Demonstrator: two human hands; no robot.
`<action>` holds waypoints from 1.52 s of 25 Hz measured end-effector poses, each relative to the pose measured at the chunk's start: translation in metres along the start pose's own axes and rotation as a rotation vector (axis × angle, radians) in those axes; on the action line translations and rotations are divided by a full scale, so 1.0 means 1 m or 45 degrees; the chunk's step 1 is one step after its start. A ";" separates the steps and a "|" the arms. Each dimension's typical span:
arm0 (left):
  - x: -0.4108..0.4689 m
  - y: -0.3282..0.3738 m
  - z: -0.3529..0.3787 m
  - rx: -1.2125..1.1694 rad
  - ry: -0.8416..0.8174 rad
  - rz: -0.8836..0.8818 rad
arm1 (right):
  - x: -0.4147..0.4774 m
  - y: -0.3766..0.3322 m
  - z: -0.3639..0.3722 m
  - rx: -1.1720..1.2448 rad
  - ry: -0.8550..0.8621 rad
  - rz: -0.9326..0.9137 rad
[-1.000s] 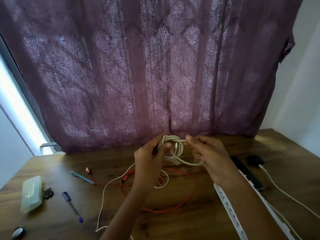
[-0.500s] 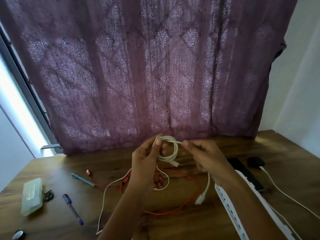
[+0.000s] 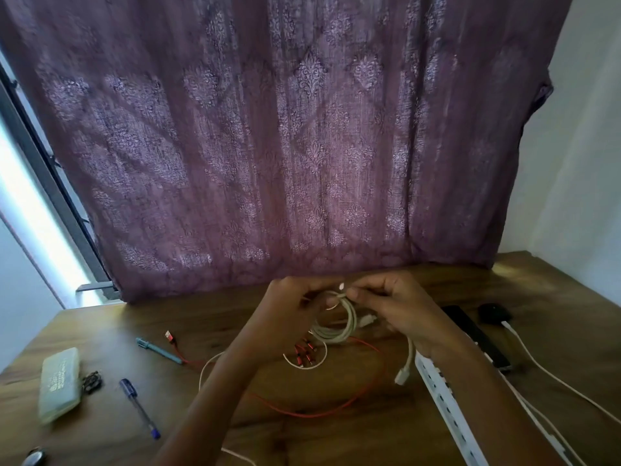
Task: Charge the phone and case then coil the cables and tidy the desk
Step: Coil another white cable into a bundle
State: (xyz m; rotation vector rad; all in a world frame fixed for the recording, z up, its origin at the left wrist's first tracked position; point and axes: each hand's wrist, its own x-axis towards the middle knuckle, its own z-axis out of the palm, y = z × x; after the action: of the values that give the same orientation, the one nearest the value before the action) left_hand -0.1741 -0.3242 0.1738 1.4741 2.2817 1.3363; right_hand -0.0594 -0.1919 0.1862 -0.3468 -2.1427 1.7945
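Above the middle of the wooden desk (image 3: 336,432) I hold a coiled white cable (image 3: 339,326). My left hand (image 3: 289,307) grips the coil's left side. My right hand (image 3: 400,304) pinches the top of the coil, and one free end with a white plug (image 3: 403,373) hangs below it. A red cable (image 3: 322,410) lies loose on the desk under my hands, with several red connectors (image 3: 304,353) and a thin white cable (image 3: 206,368). A black phone (image 3: 477,336) lies to the right beside a white power strip (image 3: 447,405).
A pale green case (image 3: 60,383) sits at the left with a small dark clip (image 3: 91,381), a blue pen (image 3: 139,408) and a teal pen (image 3: 159,350). A black charger (image 3: 494,313) with a white lead is at far right. A purple curtain (image 3: 285,146) hangs behind.
The coil has dropped slightly lower and my right hand has come up to pinch its top. The free plug end still hangs below my right hand.
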 end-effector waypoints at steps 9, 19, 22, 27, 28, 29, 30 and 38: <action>-0.007 0.006 0.008 -0.327 0.242 -0.146 | 0.010 0.011 -0.015 0.028 0.293 -0.300; -0.011 0.017 0.015 -0.760 0.379 -0.286 | 0.016 0.030 -0.001 1.058 0.159 -0.033; -0.010 0.015 0.017 -0.829 0.438 -0.319 | 0.015 0.032 0.005 1.127 0.181 -0.018; -0.009 0.015 0.020 -0.901 0.607 -0.398 | 0.011 0.033 0.014 0.591 0.289 -0.249; -0.009 0.015 0.020 -0.920 0.637 -0.410 | 0.011 0.033 0.015 0.411 0.348 -0.300; -0.008 0.015 0.021 -0.929 0.659 -0.413 | 0.011 0.033 0.016 0.274 0.392 -0.353; -0.008 0.013 0.021 -0.930 0.675 -0.409 | 0.011 0.033 0.016 0.168 0.415 -0.413; -0.011 0.010 0.024 -0.854 0.525 -0.351 | 0.015 0.040 0.016 -0.321 0.535 -0.717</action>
State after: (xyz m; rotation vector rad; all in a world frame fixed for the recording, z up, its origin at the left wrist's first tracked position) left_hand -0.1486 -0.3167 0.1627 0.6930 1.8157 2.1572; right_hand -0.0804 -0.1935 0.1453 -0.1368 -1.9094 1.0414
